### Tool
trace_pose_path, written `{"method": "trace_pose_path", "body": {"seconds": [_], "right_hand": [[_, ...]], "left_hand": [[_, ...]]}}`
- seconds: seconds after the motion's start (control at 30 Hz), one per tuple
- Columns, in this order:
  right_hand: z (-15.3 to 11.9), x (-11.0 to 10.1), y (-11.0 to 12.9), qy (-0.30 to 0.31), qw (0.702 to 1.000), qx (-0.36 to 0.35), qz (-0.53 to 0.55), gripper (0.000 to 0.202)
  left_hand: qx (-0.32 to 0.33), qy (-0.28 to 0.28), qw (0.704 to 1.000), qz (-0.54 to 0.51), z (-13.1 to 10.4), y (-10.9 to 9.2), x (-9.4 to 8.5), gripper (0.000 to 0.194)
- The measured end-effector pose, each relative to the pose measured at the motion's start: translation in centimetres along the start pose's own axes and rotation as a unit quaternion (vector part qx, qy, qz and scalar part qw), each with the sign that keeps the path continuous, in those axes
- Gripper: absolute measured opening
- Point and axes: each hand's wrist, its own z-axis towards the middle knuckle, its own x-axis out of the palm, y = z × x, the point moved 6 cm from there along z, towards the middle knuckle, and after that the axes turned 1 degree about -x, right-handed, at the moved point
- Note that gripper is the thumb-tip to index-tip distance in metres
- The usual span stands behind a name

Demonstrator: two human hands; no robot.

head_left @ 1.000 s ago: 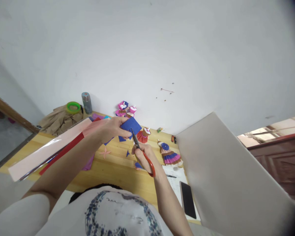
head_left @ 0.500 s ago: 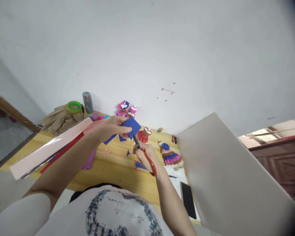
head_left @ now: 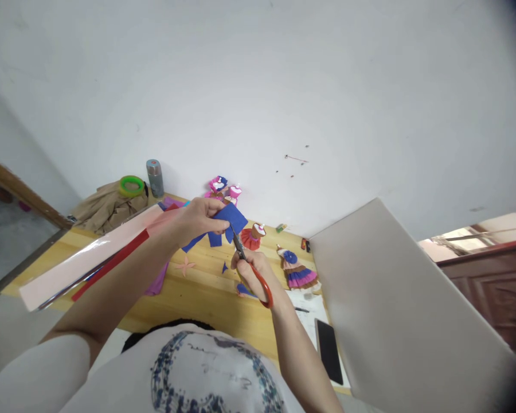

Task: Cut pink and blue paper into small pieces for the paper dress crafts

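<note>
A square piece of blue paper (head_left: 235,214) is pinched in my left hand (head_left: 204,217) above the table. My right hand (head_left: 253,267) grips red-handled scissors (head_left: 264,287), whose blades meet the paper's lower edge close to my left thumb. More blue paper pieces (head_left: 215,239) lie beneath my left hand, and a small blue scrap (head_left: 224,267) rests on the wood. A peach star-shaped cutout (head_left: 184,265) lies to the left. Just beyond the scissors stands a little red-skirted paper figure (head_left: 252,236).
Long paper rolls (head_left: 98,252) cross the table's left side. Behind them are a brown cloth (head_left: 107,209), a green tape roll (head_left: 131,186) and a bottle (head_left: 155,178). On the right are a ruffled paper dress (head_left: 298,271), a phone (head_left: 328,350) and a white panel (head_left: 395,304).
My left fingers have shifted slightly on the blue paper, with the thumb now flatter along its edge. The scissors stay at the paper, almost unmoved.
</note>
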Motion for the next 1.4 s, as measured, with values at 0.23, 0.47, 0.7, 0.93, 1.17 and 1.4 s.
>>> {"method": "trace_pose_path", "body": {"seconds": [0.23,0.47,0.7,0.93,1.17,1.4], "right_hand": [[0.09,0.37,-0.25,-0.006,1.0,0.006,0.016,0.024],[0.22,0.3,-0.32,-0.004,1.0,-0.012,0.017,0.026],[0.07,0.04,0.0,-0.012,1.0,-0.01,0.019,0.037],[0.02,0.12,0.13,-0.015,0.999,0.008,0.027,0.041],[0.05,0.18,0.27,-0.013,0.999,0.011,0.034,0.042],[0.06,0.25,0.41,-0.017,0.999,0.001,0.047,0.042]], "left_hand": [[0.011,-0.012,1.0,0.004,-0.13,-0.07,0.09,0.019],[0.022,-0.005,1.0,-0.006,-0.03,0.29,0.25,0.029],[-0.005,-0.018,1.0,-0.018,0.01,0.64,0.33,0.036],[-0.011,-0.015,1.0,-0.023,-0.09,0.62,0.33,0.036],[-0.013,-0.016,1.0,-0.02,-0.11,0.69,0.29,0.036],[-0.013,-0.012,1.0,-0.021,-0.12,0.4,0.3,0.033]]}}
